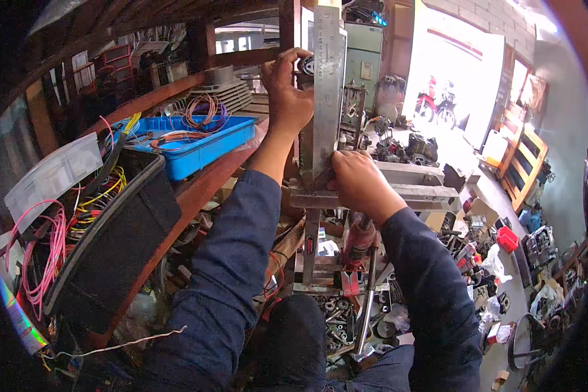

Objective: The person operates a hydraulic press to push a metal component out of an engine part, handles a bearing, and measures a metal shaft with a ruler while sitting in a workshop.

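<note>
A wide steel ruler (pixel 326 85) with fine markings stands upright before me, flat along a metal post of a welded steel frame (pixel 405 194). My left hand (pixel 286 95) is raised beside the ruler's upper half, its fingers curled round a small dark round part (pixel 308 65) at the ruler's left edge. Lower down, my right hand (pixel 364 181) is closed at the ruler's right edge, near its bottom end, just above the frame's crossbar. The right fingertips are partly hidden behind the knuckles. Beneath the crossbar stands a red bottle jack (pixel 359 245).
At left, a blue tray (pixel 209 145) and a black bin (pixel 121 235) hold coiled wires on a wooden ledge. Metal parts litter the floor at right, near a red plastic bin (pixel 507 239). A wooden pallet (pixel 524 163) leans by the bright doorway, with a motorcycle (pixel 426 104) outside.
</note>
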The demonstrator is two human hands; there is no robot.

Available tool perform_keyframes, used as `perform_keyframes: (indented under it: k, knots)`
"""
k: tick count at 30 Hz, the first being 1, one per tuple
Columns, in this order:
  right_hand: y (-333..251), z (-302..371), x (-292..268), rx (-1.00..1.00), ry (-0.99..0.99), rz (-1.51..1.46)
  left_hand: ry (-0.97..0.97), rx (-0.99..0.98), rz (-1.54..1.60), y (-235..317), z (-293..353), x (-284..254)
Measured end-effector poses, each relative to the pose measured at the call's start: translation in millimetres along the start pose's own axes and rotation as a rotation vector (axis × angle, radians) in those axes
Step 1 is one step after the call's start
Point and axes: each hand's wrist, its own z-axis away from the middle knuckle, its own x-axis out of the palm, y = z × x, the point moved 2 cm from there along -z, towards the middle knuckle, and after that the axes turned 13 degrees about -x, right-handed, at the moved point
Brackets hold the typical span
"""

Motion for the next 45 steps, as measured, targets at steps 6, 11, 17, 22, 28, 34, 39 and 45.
perform_keyframes:
  k: [6,11,17,22,28,34,39,45]
  knots:
    - [-7.3,-5.5,0.8,-0.067,0.022,0.036,-0.017,-0.027,-0.111,-3.1,0.8,-1.1]
    - [-7.0,-6.1,3.0,-0.047,0.027,0.016,0.002,0.014,-0.096,-5.6,-0.4,0.1]
    - [-3.3,-4.3,0.4,-0.035,0.038,-0.058,-0.015,-0.008,-0.088,-6.2,-0.7,-0.2]
    - [-2.2,-4.7,-4.0,0.003,-0.025,-0.028,0.003,0.018,-0.068,-1.0,-1.1,-0.6]
    - [-3.5,-7.6,4.3,-0.002,-0.038,-0.007,-0.016,-0.023,-0.014,-3.9,0.2,-3.0]
    - [-2.3,-7.1,2.9,0.002,-0.052,0.014,0.003,0.011,-0.083,-1.0,-1.2,-2.5]
    - [-3.4,-7.7,3.3,0.005,-0.110,0.050,-0.005,0.010,-0.077,-4.4,0.0,-1.5]
    - [-7.4,-4.4,-3.7,-0.036,0.003,0.090,0.021,-0.018,-0.003,-3.7,2.4,1.4]
